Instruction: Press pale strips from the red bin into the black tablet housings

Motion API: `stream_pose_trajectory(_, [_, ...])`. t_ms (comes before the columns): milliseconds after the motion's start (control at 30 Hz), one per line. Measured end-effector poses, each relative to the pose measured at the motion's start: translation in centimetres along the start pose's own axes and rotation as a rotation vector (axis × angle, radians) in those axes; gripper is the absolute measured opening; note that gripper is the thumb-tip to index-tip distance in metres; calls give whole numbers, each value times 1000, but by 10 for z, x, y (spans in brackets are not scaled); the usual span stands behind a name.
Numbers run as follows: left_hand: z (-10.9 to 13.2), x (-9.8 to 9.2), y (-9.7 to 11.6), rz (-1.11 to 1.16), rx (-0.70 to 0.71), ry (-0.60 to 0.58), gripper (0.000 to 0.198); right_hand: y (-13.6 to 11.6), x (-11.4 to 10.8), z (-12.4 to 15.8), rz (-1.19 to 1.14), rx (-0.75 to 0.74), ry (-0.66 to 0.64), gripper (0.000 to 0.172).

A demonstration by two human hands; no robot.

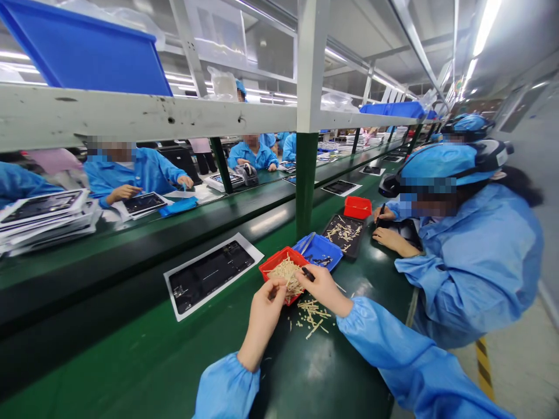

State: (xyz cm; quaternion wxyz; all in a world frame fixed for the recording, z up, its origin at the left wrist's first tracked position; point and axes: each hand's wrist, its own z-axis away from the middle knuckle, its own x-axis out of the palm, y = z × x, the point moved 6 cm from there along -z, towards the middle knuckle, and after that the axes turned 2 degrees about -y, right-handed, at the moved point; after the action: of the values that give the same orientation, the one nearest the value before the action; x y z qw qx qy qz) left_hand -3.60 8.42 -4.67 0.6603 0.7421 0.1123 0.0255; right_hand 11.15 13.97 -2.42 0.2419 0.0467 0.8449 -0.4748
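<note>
And here we go, the left sleeve (227, 387) and the right sleeve (406, 361), both a bright light blue, made of a thin, faintly glossy cloth! Look how loose and puffy they are, with soft creases running all along them. Now down to the cuffs, gathered tight with a ruffled edge, and out from them come the bare left hand (267, 304) and right hand (325, 289).
</note>
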Motion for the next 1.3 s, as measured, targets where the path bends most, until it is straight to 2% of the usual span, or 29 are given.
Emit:
stream_pose_trajectory(133, [0, -1, 1, -19, -5, -8, 26, 6, -3, -1, -83, 21, -3, 22])
stream_pose_trajectory(367, [-1, -4, 7, -85, 22, 21, 26, 7, -1, 0, -144, 42, -67, 22])
stream_pose_trajectory(500, [0, -5, 10, -172, 84, 31, 24, 5, -1, -1, -118, 32, -54, 18])
stream_pose_trajectory(600, [5, -8, 20, -288, 185, 98, 25, -1, -2, 1, -81, 14, -25, 16])
stream_pose_trajectory(667, [11, -8, 31, -374, 276, 133, 24, -8, -1, 4, -53, -39, -17, 11])
stream_pose_trajectory(733, [17, -5, 41, -448, 360, 117, 20, -18, 0, 9, 1, -155, -40, 10])
stream_pose_trajectory(867, [23, 2, 52, -541, 468, 41, 20, -34, 4, 18, 159, -388, -109, 23])
stream_pose_trajectory(1000, [23, 4, 56, -586, 518, 21, 19, -39, 2, 20, 262, -464, -149, 33])
stream_pose_trajectory(1167, [19, 1, 53, -595, 502, 76, 13, -41, 1, 18, 181, -418, -166, 25])
stream_pose_trajectory(1300, [8, -14, 41, -573, 426, 222, 16, -31, -14, 9, -18, -214, -21, 10])
